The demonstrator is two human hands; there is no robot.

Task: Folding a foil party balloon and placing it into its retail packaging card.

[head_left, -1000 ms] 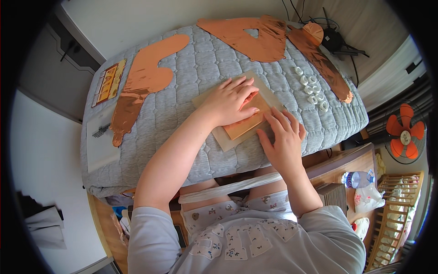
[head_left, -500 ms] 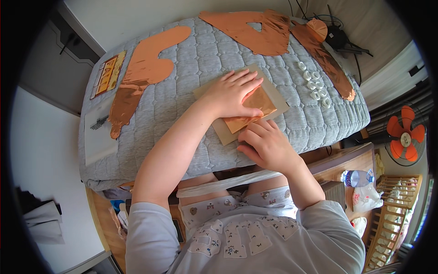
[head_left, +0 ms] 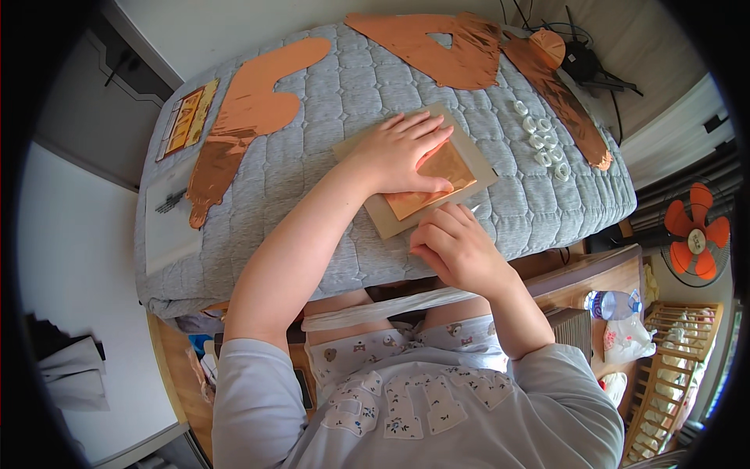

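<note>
My left hand (head_left: 400, 158) lies flat with its fingers apart, pressing on a folded piece of shiny copper-coloured foil (head_left: 447, 173). Under the foil is a square tan board (head_left: 384, 223), resting on the grey quilted mattress (head_left: 328, 250). My right hand (head_left: 455, 241) is closed, with its fingers curled, just off the near edge of the board. A small pale tip shows beside its knuckles; what it belongs to is hidden. Flat copper-coloured foil balloons lie around: a curved one (head_left: 258, 98) at the left, one with a triangular hole (head_left: 437, 59) at the back, and a long one (head_left: 558, 102) at the right.
Several small clear rings or rolls (head_left: 539, 142) lie right of the board. At the left are a printed card (head_left: 186, 121) and a clear plastic sleeve (head_left: 168, 234). A fan with orange blades (head_left: 695, 234) and a plastic bottle (head_left: 609, 305) stand off the mattress at right.
My right hand has drawn slightly away from the foil's near edge, and a small pale tip now shows beside it. My left hand stays pressed in place. The whole view has shifted a little.
</note>
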